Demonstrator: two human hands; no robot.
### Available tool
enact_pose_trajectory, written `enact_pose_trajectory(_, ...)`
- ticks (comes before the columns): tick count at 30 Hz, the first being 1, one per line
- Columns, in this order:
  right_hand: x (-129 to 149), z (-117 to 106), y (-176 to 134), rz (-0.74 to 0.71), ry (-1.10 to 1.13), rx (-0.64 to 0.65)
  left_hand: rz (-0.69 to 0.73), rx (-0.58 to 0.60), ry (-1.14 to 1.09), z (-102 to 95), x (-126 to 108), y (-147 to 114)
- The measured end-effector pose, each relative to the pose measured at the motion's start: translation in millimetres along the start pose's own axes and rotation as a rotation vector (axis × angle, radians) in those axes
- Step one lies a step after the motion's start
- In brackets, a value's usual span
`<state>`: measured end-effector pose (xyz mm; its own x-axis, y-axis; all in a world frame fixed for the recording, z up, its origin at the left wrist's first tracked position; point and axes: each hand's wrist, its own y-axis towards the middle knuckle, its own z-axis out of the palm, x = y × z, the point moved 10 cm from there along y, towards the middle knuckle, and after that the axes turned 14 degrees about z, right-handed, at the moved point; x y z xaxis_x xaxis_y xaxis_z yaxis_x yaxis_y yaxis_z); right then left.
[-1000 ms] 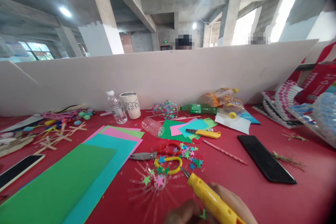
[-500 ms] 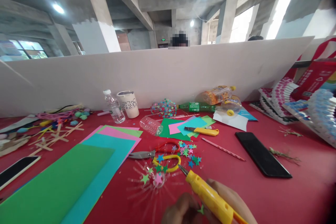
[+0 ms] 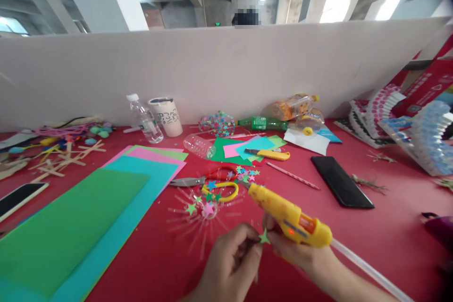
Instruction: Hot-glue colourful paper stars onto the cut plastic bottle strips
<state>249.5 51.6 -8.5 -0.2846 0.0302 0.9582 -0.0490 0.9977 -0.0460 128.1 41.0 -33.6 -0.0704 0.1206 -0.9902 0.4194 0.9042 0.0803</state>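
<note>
Near the lower middle, my left hand (image 3: 233,257) pinches a small light-green paper star (image 3: 264,236) at its edge. My right hand (image 3: 293,247) is closed around a yellow hot glue gun (image 3: 288,214), whose nozzle points up and left; a small red light glows on its side. A clear glue stick (image 3: 368,264) runs out of the gun's back. Just beyond my hands lies a cut plastic bottle piece (image 3: 208,210) with splayed clear strips and several paper stars on it. Scissors (image 3: 221,192) with red and yellow handles lie against it, beside a pile of loose stars (image 3: 247,174).
Coloured paper sheets (image 3: 106,198) cover the left. A yellow utility knife (image 3: 271,154), a striped straw (image 3: 293,176) and a black phone (image 3: 341,182) lie to the right. Bottles (image 3: 262,123) and a cup (image 3: 166,118) stand or lie along the white partition (image 3: 212,71).
The view has tilted down, so both hands show more fully. The glue gun has turned flatter, and the star held in my left hand has come up into clearer sight.
</note>
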Motion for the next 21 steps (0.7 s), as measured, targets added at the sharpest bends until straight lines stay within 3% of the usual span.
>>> enact_pose_trajectory(4,-8.5,1.5,5.6,0.061,0.0,0.051,-0.045,-0.006,-0.005,0.4,-3.0,-0.1)
enact_pose_trajectory(8,-9.6,-1.0,8.5,-0.034,-0.042,-0.022,-0.072,0.0,0.007,0.7,0.6,0.4)
enact_pose_trajectory(14,8.9,6.4,-8.0,-0.181,-0.096,0.044,-0.011,0.09,-0.086,8.6,2.0,2.3)
enact_pose_trajectory(21,2.3,1.5,4.7,-0.075,-0.099,-0.02,-0.071,0.078,-0.028,4.5,16.6,-0.8)
